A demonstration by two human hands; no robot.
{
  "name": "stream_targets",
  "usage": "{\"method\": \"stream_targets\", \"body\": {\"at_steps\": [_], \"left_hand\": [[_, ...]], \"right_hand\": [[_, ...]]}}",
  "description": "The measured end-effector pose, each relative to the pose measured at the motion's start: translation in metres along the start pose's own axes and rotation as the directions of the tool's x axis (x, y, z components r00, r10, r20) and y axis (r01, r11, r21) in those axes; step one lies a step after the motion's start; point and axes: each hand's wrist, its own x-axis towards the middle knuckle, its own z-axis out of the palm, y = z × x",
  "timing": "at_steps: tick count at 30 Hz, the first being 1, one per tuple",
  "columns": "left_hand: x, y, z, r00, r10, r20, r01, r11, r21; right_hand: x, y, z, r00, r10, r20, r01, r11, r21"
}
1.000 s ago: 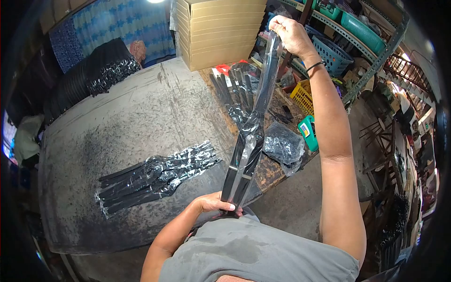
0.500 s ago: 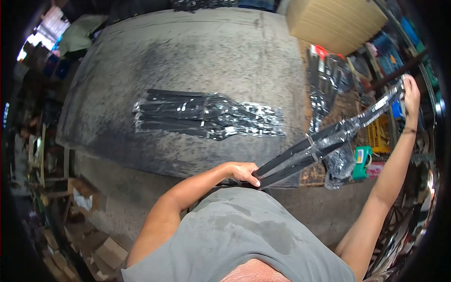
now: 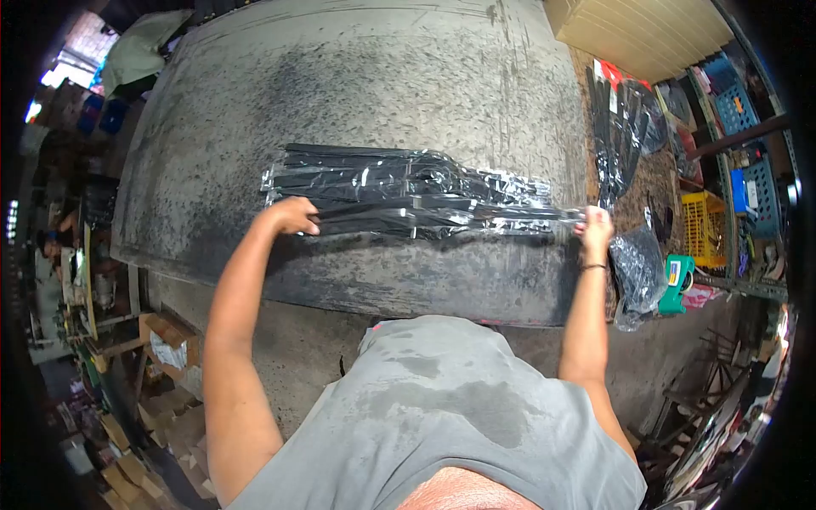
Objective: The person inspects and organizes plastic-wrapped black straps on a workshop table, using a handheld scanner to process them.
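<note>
A long bundle of black strips in clear plastic stretches sideways between both hands, close over the table's near part. My left hand is closed around its left end. At the other end my right hand pinches the gathered clear plastic. Right behind it lies a pile of similar plastic-wrapped black strips, flat on the grey, scuffed table; the held bundle overlaps the pile's front edge in this view.
On a brown side surface at right are more wrapped black strips with red tops, a crumpled clear plastic bag and a green tape dispenser. A large cardboard box stands behind. A yellow basket sits on the shelf.
The bundle has swung from a slant beside my body to lie level in front of the pile. My left hand moved left and forward; my right hand came in from the far right.
</note>
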Motion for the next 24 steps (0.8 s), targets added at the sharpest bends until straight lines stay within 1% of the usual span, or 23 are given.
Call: {"method": "stream_targets", "body": {"at_steps": [1,3,4,5,6,7,8,9,11,13,14,15,16,17,18,19,20,21,22,23,24], "left_hand": [[0.002,-0.006,-0.008,0.999,-0.046,-0.012,0.046,0.999,0.018],[0.002,0.003,-0.02,0.95,-0.273,-0.148,0.288,0.953,0.091],[0.002,0.005,-0.019,0.934,-0.286,-0.213,0.312,0.944,0.102],[0.005,0.0,-0.01,0.94,-0.272,-0.207,0.298,0.948,0.11],[0.011,-0.008,0.006,0.855,-0.173,-0.489,0.269,0.954,0.132],[0.017,-0.013,0.02,0.688,-0.055,-0.724,0.244,0.957,0.159],[0.024,-0.015,0.031,0.667,-0.069,-0.742,0.213,0.972,0.101],[0.029,-0.013,0.047,0.59,-0.048,-0.806,0.153,0.987,0.052],[0.024,0.012,0.067,0.605,-0.062,-0.794,0.11,0.994,0.006],[0.028,0.015,0.092,0.686,-0.096,-0.721,0.168,0.985,0.028],[0.029,0.014,0.102,0.686,-0.127,-0.716,0.201,0.979,0.019],[0.029,0.012,0.111,0.684,-0.153,-0.713,0.232,0.973,0.014],[0.028,0.011,0.116,0.683,-0.146,-0.716,0.227,0.974,0.018],[0.028,0.01,0.121,0.639,-0.149,-0.755,0.271,0.962,0.04],[0.03,0.011,0.124,0.595,-0.136,-0.792,0.302,0.951,0.064],[0.03,0.013,0.126,0.549,-0.09,-0.831,0.307,0.947,0.1],[0.028,0.021,0.122,0.537,-0.107,-0.837,0.341,0.935,0.1],[0.032,0.021,0.128,0.43,-0.03,-0.903,0.343,0.93,0.132],[0.038,0.018,0.133,0.368,-0.071,-0.927,0.354,0.933,0.069],[0.042,0.021,0.138,0.303,-0.153,-0.941,0.429,0.903,-0.009],[0.046,0.023,0.146,0.197,-0.205,-0.959,0.486,0.87,-0.086]], "right_hand": [[-0.004,0.018,0.017,0.999,0.036,-0.01,-0.035,0.999,0.025],[-0.012,0.043,0.045,0.989,0.105,-0.107,-0.107,0.994,-0.009],[-0.015,0.051,0.055,0.977,0.156,-0.144,-0.158,0.987,-0.007],[-0.016,0.058,0.061,0.963,0.204,-0.178,-0.208,0.978,-0.002],[-0.017,0.063,0.064,0.959,0.217,-0.179,-0.213,0.976,0.043],[-0.019,0.061,0.067,0.956,0.234,-0.177,-0.233,0.972,0.025],[-0.022,0.057,0.071,0.953,0.246,-0.179,-0.248,0.969,0.013],[-0.026,0.051,0.073,0.949,0.259,-0.18,-0.264,0.965,-0.001],[-0.033,0.045,0.073,0.954,0.259,-0.149,-0.268,0.963,-0.042],[-0.039,0.04,0.071,0.962,0.256,-0.101,-0.266,0.957,-0.112],[-0.041,0.041,0.071,0.962,0.256,-0.098,-0.267,0.957,-0.116],[-0.043,0.043,0.07,0.971,0.211,-0.109,-0.226,0.963,-0.149],[-0.044,0.045,0.069,0.979,0.164,-0.124,-0.184,0.967,-0.178],[-0.043,0.053,0.066,0.981,0.065,-0.182,-0.128,0.925,-0.357],[-0.044,0.064,0.063,0.97,-0.191,-0.15,0.078,0.83,-0.552],[-0.047,0.07,0.056,0.903,-0.422,-0.079,0.238,0.646,-0.725],[-0.059,0.057,0.056,0.911,-0.402,-0.095,0.233,0.69,-0.686],[-0.075,0.043,0.062,0.916,-0.384,-0.116,0.224,0.729,-0.647],[-0.083,0.053,0.061,0.887,-0.441,-0.138,0.281,0.751,-0.598],[-0.098,0.043,0.06,0.891,-0.447,-0.075,0.314,0.729,-0.608],[-0.111,0.043,0.055,0.887,-0.46,-0.036,0.352,0.726,-0.591]]}}
